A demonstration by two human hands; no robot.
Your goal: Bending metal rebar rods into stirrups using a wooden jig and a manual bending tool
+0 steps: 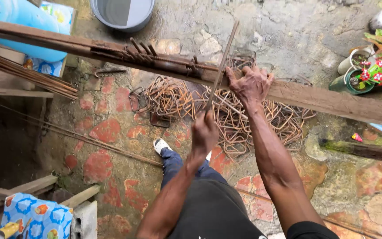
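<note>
The left hand (pixel 204 132) is closed in a fist around the lower end of a thin rusty steel rod (pixel 222 64), which runs up and away from the fist, tilted slightly to the right, and crosses over a long wooden beam (pixel 332 101). The right hand (pixel 250 84) lies on the beam just right of where the rod crosses, palm down, fingers curled over the beam's far edge (whether the fingertips also pinch the rod there cannot be told).

On top of the beam, left of the rod, a cluster of short rusty pegs (pixel 140 48) sticks up from a dark metal strip. Beneath the beam, on the stone floor, is a heap of bent rusty wire stirrups (pixel 231 115), spreading left and right of the hands. Below the beam and nearer the person, a white shoe (pixel 160 145) rests on the red-patched paving. Past the beam's far side stands a grey bucket (pixel 122 13); at the beam's left end sits a blue barrel (pixel 23 22), with a bundle of straight rods (pixel 27 73) slanting just under it. Beyond the beam's right end are potted plants with red flowers (pixel 379 66).
</note>
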